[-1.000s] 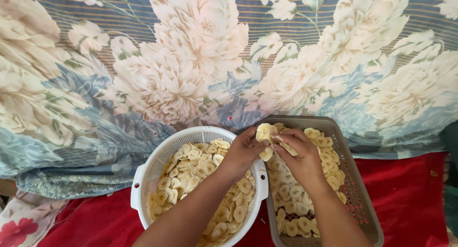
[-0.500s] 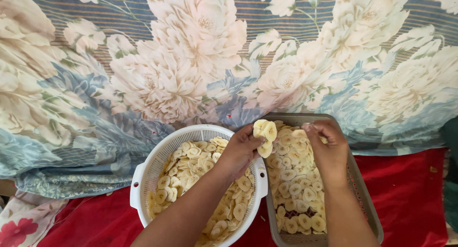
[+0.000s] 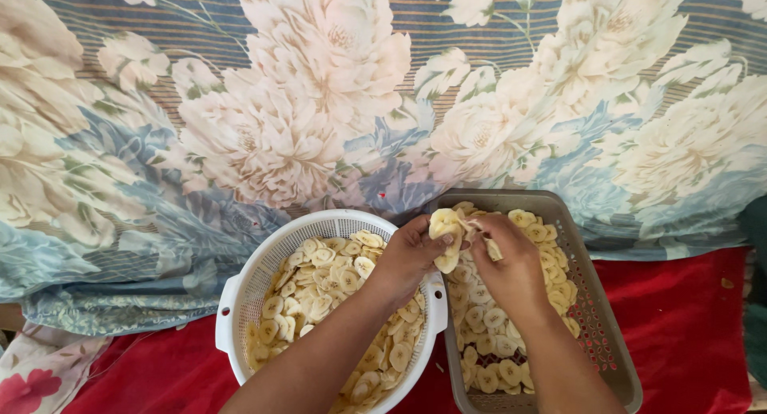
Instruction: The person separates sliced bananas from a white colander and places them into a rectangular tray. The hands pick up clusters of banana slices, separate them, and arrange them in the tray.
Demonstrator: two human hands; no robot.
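Over tray (image 3: 595,318) | left hand (image 3: 411,254) grips banana slices (image 3: 444,236) | right hand (image 3: 511,266) back, pinching them

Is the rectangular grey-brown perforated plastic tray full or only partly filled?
Partly filled. Pale yellow banana slices cover the left side of the rectangular grey-brown perforated plastic tray; its right strip of perforated floor shows bare.

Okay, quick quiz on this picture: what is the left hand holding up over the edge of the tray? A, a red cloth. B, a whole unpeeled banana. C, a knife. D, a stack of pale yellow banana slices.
D: the left hand grips a small stack of banana slices above the brown tray, with the right hand touching them.
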